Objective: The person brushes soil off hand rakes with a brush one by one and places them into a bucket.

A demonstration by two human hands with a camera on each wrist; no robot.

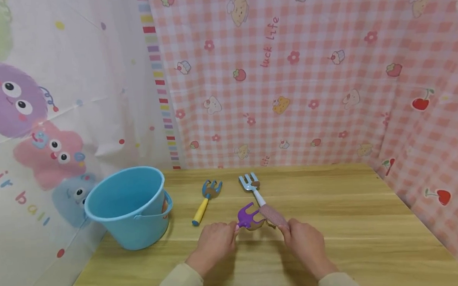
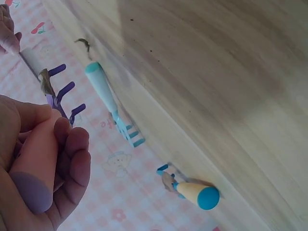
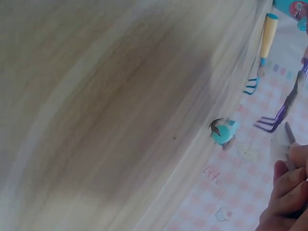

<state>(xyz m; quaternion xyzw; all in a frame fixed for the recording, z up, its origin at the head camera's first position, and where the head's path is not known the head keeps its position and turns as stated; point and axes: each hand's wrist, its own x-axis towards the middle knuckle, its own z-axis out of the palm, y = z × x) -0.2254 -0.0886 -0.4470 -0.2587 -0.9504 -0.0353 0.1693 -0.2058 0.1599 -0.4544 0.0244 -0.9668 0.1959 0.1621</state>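
Note:
My left hand (image 1: pixel 217 240) grips the pink handle (image 2: pixel 37 161) of a small purple hand rake (image 1: pixel 246 217). A brown, mud-like lump (image 2: pixel 45 82) clings near its tines. My right hand (image 1: pixel 304 242) holds a narrow pinkish strip (image 1: pixel 273 215) with a pale, bristle-like side (image 3: pixel 278 145), which looks like a brush; the fingers hide its near end. Its far end is close beside the purple tines. Behind it lies a light blue garden fork (image 1: pixel 250 184) with a brown spot on its head. A blue rake with a yellow handle (image 1: pixel 202 210) lies farther left, brown stuff on its tines.
At the left of the wooden table (image 1: pixel 370 222) stands a light blue bucket (image 1: pixel 134 228), its handle hanging down toward the right. A brown bit (image 2: pixel 84 44) and several dark crumbs lie on the tabletop. Printed cloths (image 1: pixel 288 85) hang behind and at both sides.

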